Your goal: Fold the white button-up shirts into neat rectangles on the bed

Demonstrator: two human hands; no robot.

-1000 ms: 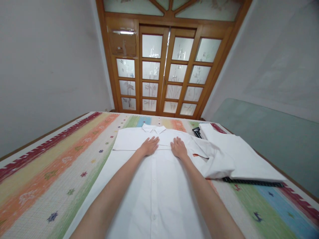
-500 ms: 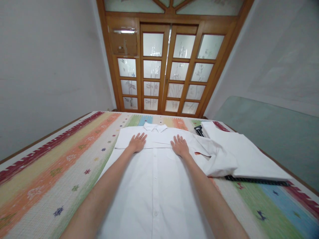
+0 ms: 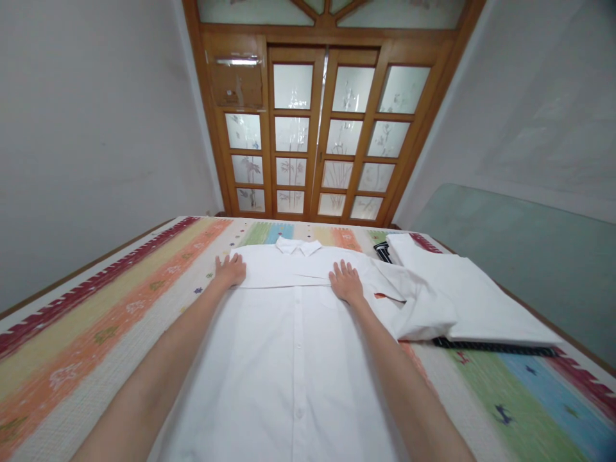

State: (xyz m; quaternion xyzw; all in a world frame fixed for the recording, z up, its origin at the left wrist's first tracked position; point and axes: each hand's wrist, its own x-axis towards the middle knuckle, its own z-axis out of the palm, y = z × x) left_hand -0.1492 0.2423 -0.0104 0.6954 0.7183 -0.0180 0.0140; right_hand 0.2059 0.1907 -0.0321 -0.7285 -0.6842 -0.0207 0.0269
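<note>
Left hand [image 3: 231, 271] slid outward to shirt [image 3: 289, 346] edge, fingers flat; right hand [image 3: 345, 283] unmoved.

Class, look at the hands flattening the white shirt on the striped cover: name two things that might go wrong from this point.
1. The left hand sits at the white shirt's folded edge, half on the striped cover; it might drag the fold askew.
2. The shirt's right sleeve overlaps the folded white garment; pulling it may disturb that pile.

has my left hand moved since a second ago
Yes. The left hand has slid left across the shirt, away from the collar, to the shirt's left edge; the right hand stayed put.
</note>
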